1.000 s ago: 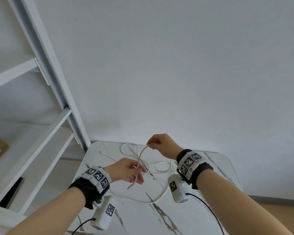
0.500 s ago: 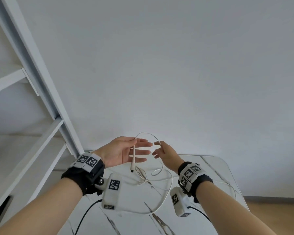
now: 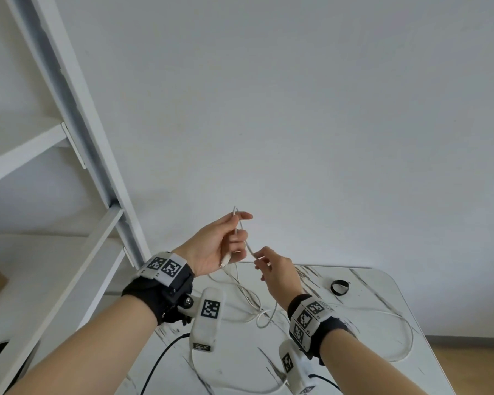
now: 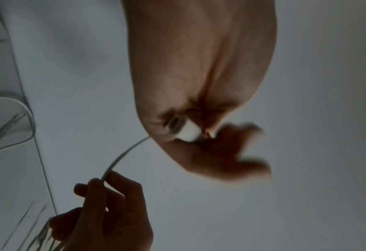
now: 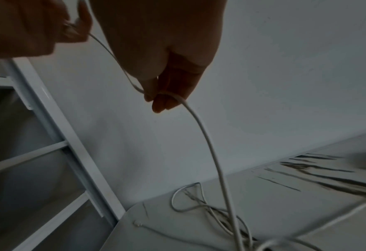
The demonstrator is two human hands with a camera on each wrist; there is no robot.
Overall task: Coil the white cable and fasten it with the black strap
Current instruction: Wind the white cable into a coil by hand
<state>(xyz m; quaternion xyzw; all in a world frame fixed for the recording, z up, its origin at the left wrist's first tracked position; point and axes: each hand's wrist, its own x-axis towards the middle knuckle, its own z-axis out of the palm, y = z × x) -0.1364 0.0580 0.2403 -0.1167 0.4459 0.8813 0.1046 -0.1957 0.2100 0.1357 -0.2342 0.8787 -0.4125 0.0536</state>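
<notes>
I've got both hands raised above the marble table [image 3: 382,286], close together. My left hand [image 3: 214,246] has its fingers curled round one end of the white cable [image 3: 241,229]: the plug end [image 4: 183,129] sits in the palm pointing back at the wrist, and the cable bends over at the fingertips and runs down to the other hand. My right hand [image 3: 277,273] pinches that run between thumb and fingertips [image 5: 164,101], just below and beside the left hand, other fingers loosely curled. From the pinch the cable drops to the tabletop, where the rest lies in loose, uncoiled tangled loops under my wrists, with one wide loop sweeping out toward the right edge of the table. The other end [image 5: 137,223] lies on the table near its left corner. The black strap [image 3: 340,287] lies on the table as a small closed ring, right of my right hand, apart from the cable, untouched. White shelving frame [image 3: 77,143] stands left of the table, against a plain white wall
</notes>
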